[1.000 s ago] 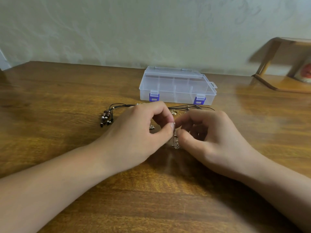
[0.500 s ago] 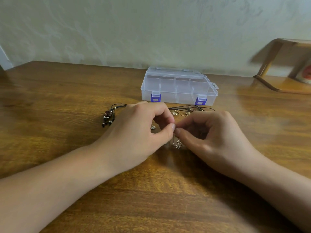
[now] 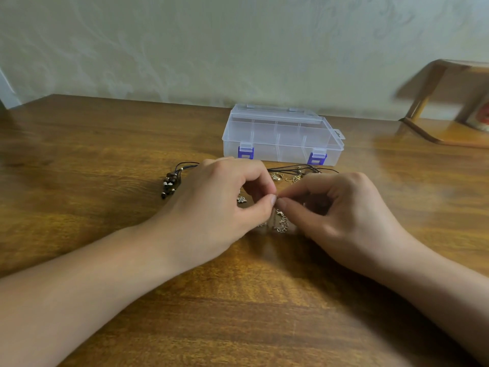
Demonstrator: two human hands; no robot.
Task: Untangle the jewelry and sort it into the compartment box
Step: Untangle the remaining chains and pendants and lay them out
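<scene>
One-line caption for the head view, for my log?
Both hands, left and right, pinch a fine chain before a closed clear box.

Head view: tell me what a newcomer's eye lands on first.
First, the left hand and right hand meeting at centre, both pinching a fine gold chain above the wooden table. Behind them sits the clear compartment box, lid shut, with purple latches; a dark beaded cord lies left.

Two hands, the left hand and the right hand. One clear compartment box with two purple latches. One beaded cluster on black cords. One fine chain. One small flower charm. A few gold pieces, too tangled to count.
</scene>
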